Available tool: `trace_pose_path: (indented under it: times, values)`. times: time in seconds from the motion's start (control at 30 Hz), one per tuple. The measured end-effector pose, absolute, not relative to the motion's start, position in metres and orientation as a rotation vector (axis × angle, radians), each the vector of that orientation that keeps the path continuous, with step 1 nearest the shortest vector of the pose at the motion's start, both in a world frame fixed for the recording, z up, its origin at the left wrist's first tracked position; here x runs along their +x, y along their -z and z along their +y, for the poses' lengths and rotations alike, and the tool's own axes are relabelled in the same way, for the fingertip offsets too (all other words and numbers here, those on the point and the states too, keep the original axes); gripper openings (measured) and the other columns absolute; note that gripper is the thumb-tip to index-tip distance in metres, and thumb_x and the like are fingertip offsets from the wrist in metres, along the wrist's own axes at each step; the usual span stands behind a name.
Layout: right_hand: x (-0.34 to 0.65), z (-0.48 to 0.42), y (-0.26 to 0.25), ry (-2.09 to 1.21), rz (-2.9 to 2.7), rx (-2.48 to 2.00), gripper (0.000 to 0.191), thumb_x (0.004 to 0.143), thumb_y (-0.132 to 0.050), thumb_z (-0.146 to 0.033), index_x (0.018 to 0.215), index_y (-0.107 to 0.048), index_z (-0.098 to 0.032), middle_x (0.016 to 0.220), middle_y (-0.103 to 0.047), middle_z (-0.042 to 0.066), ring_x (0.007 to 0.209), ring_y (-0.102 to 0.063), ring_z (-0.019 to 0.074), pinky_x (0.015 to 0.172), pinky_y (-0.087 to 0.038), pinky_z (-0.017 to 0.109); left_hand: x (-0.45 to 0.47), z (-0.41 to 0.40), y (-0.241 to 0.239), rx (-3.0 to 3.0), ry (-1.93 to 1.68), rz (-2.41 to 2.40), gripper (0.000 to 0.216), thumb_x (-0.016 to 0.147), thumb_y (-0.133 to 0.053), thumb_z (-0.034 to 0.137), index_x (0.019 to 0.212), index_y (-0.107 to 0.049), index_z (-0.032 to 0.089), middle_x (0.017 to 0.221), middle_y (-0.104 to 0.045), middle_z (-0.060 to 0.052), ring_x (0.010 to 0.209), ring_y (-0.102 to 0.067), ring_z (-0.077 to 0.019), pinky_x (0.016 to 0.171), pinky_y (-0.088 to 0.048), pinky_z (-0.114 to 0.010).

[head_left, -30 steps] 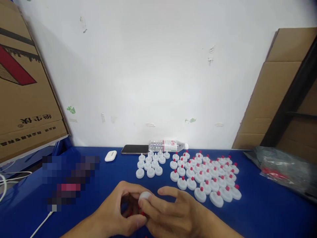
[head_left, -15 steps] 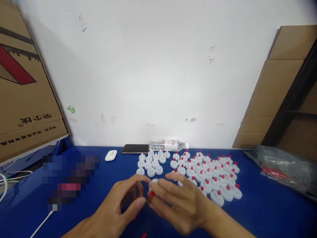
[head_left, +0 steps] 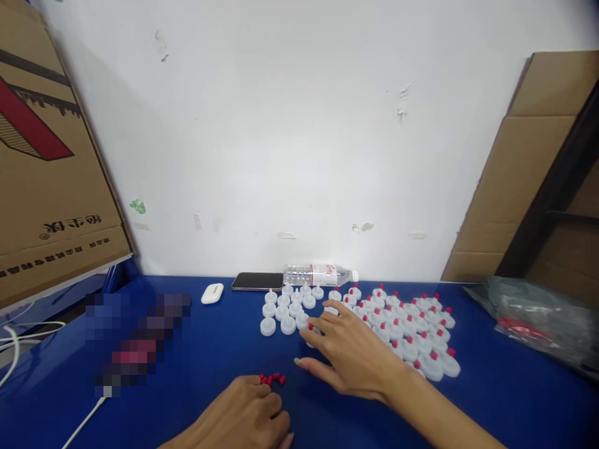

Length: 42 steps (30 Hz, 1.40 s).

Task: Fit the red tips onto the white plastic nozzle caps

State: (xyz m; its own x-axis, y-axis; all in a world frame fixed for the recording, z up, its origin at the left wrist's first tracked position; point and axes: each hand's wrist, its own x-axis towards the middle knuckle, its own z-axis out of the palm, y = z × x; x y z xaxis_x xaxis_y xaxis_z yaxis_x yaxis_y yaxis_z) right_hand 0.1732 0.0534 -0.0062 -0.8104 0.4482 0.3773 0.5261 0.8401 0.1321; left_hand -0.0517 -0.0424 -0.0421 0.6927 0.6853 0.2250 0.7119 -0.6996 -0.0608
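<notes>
My right hand reaches forward over the blue table, fingers closed on a white cap with a red tip at the gap between two groups of caps. To its left stand plain white caps; to its right are several rows of white caps with red tips. My left hand lies near the front edge, fingers curled, its knuckles touching a small pile of red plugs. What its fingertips hold is hidden.
A phone, a lying water bottle and a white earbud case are at the wall. Cardboard boxes lean at left, and more cardboard leans at right. A dark plastic bag lies at right, white cables at left.
My hands have come apart. The right hand carried the capped piece forward to the rows; the left hand dropped back to the red plugs, which now show on the table.
</notes>
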Motion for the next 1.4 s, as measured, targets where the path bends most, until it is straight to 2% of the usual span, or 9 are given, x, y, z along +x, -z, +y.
trace_pose_path:
  times: [0.2,0.37,0.43,0.57,0.7,0.87,1.03,1.23,1.4]
  values:
    - [0.174,0.054,0.003,0.389,-2.668,-0.76,0.039,0.104,-0.053,-0.054,0.092,-0.069,-0.021,0.084,-0.071,0.004,0.085,-0.068,0.0233,0.111,-0.036,0.05,-0.052,-0.041,0.041,-2.733,0.242,-1.036,0.023,0.086,-0.07,0.013,0.07,-0.057,0.021,0.068,-0.067,0.001,0.057,-0.062,-0.0179,0.062,-0.047,-0.033]
    - [0.178,0.06,0.0,0.376,-2.595,-0.839,0.034,0.11,-0.043,-0.041,0.109,-0.071,-0.022,0.09,-0.074,0.005,0.091,-0.069,0.024,0.11,-0.035,0.05,-0.051,-0.043,0.031,-2.636,0.589,-0.983,0.032,0.105,-0.044,0.018,0.076,-0.057,0.021,0.068,-0.065,0.002,0.056,-0.063,-0.0163,0.061,-0.048,-0.031]
    - [0.18,0.063,-0.001,0.358,-2.568,-0.895,0.034,0.112,-0.038,-0.035,0.117,-0.069,-0.024,0.097,-0.075,0.004,0.096,-0.069,0.0225,0.111,-0.034,0.048,-0.051,-0.043,0.024,-2.609,0.741,-1.076,0.036,0.109,-0.038,0.023,0.078,-0.058,0.021,0.069,-0.065,0.003,0.056,-0.064,-0.0153,0.058,-0.048,-0.029]
    - [0.185,0.069,-0.002,0.339,-2.52,-1.042,0.039,0.112,-0.034,-0.04,0.136,-0.062,-0.026,0.128,-0.07,0.008,0.121,-0.062,0.0278,0.115,-0.03,0.054,-0.054,-0.035,0.017,-2.607,0.973,-1.148,0.03,0.109,-0.048,0.035,0.086,-0.061,0.021,0.068,-0.063,0.004,0.049,-0.06,-0.012,0.048,-0.044,-0.025]
    - [0.184,0.089,-0.006,0.325,-2.542,-1.131,0.05,0.112,-0.03,-0.05,0.146,-0.055,-0.024,0.143,-0.061,0.014,0.134,-0.054,0.0352,0.111,-0.035,0.058,-0.062,-0.026,0.017,-2.517,1.157,-1.061,0.013,0.107,-0.057,0.028,0.105,-0.067,0.019,0.081,-0.071,0.001,0.057,-0.066,-0.0108,0.055,-0.049,-0.021]
    - [0.172,0.124,-0.011,0.278,-2.708,-1.093,0.049,0.112,-0.033,-0.046,0.107,-0.074,-0.021,0.097,-0.077,0.009,0.096,-0.072,0.0285,0.09,-0.049,0.044,-0.07,-0.018,0.023,-2.526,1.276,-1.069,0.02,0.106,-0.057,0.022,0.123,-0.068,0.02,0.096,-0.077,-0.003,0.077,-0.075,-0.0124,0.069,-0.056,-0.018]
    - [0.165,0.132,-0.023,0.321,-2.691,-1.103,0.056,0.112,-0.032,-0.043,0.079,-0.069,-0.017,0.072,-0.071,0.009,0.071,-0.069,0.026,0.078,-0.047,0.04,-0.067,-0.015,0.025,-2.617,1.431,-1.261,0.03,0.106,-0.052,0.017,0.13,-0.068,0.028,0.104,-0.074,-0.001,0.081,-0.072,-0.011,0.069,-0.054,-0.017]
    - [0.175,0.109,-0.048,0.302,-2.526,-1.028,0.044,0.109,-0.042,-0.053,0.107,-0.07,-0.019,0.09,-0.073,0.009,0.08,-0.067,0.0259,0.075,-0.046,0.039,-0.066,-0.017,0.011,-2.61,1.532,-1.394,0.032,0.106,-0.051,0.017,0.129,-0.071,0.029,0.098,-0.071,-0.001,0.072,-0.065,-0.0105,0.06,-0.049,-0.018]
    - [0.172,0.072,-0.04,0.217,-2.637,-0.756,0.017,0.105,-0.053,-0.031,0.116,-0.064,-0.024,0.109,-0.069,0.004,0.089,-0.066,0.0203,0.078,-0.049,0.035,-0.071,-0.011,0.015,-2.506,1.607,-1.452,0.032,0.1,-0.066,0.021,0.13,-0.07,0.031,0.092,-0.075,0.003,0.063,-0.064,-0.0085,0.058,-0.051,-0.015]
